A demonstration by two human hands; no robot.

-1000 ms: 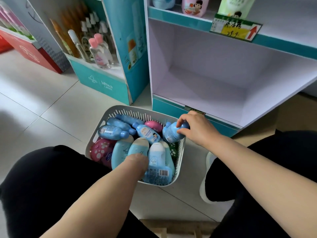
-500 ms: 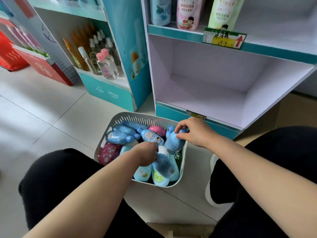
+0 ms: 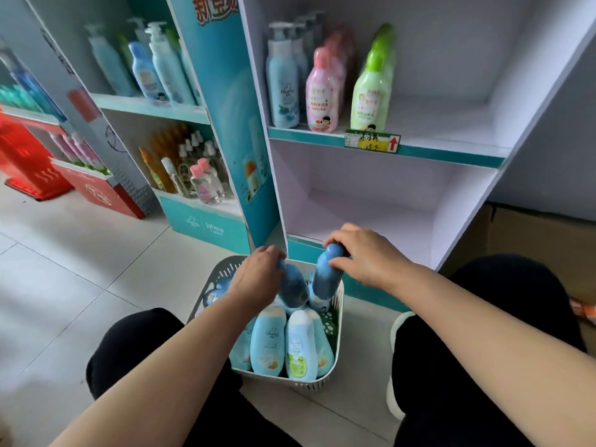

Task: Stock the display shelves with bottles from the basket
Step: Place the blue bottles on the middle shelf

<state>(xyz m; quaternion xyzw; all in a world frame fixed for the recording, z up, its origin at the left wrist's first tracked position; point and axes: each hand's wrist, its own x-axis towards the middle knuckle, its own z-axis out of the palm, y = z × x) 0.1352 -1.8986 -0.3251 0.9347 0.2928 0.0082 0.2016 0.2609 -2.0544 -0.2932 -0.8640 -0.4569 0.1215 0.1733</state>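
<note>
Above the white slotted plastic basket (image 3: 335, 359) on the floor, one blurred blue plastic bottle (image 3: 294, 285) is gripped by the left hand (image 3: 256, 279) and another blue bottle (image 3: 326, 275) by the right hand (image 3: 364, 253).

Both bottles under the fingers are plain blue: one in the left hand (image 3: 258, 279), one in the right hand (image 3: 364, 256). Below the fingertips lie pale blue bottles (image 3: 268, 343), one with a green-printed label (image 3: 298, 350), in a white slotted basket (image 3: 335, 359) beside a green white-dotted item (image 3: 329, 324).
</note>
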